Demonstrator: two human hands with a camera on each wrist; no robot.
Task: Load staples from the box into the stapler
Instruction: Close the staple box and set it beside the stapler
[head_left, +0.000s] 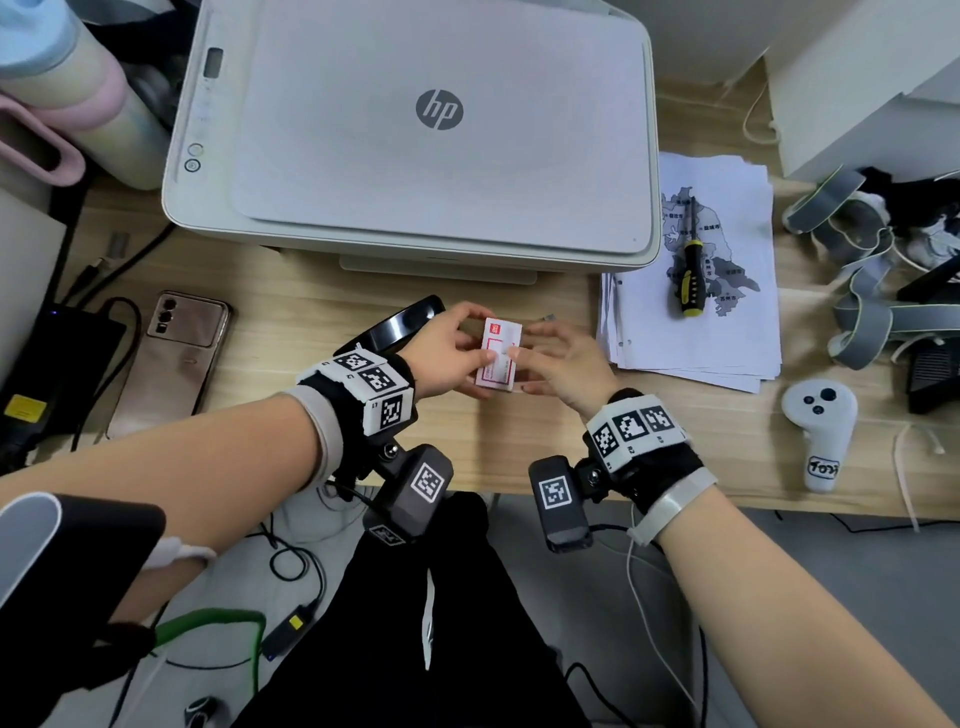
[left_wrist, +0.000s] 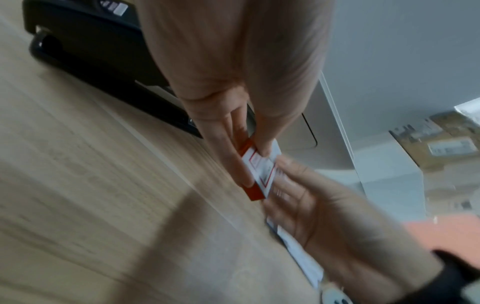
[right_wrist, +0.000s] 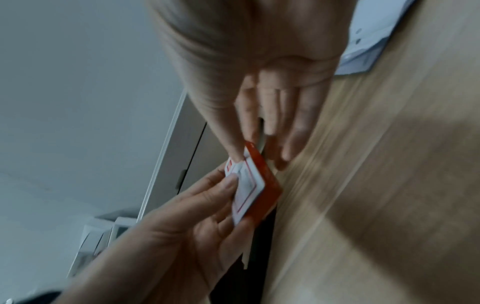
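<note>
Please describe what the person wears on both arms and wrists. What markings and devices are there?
Both forearms are bare. Each wrist has a black strap with a white band of black-and-white square code tags: left band, right band. A dark boxy camera with its own tag hangs under each wrist: left camera, right camera. A white cable trails below the right wrist.

desk (head_left: 291, 291): matt pale wood grain | stapler (head_left: 402, 325): glossy black plastic | staple box (head_left: 500, 353): smooth card
</note>
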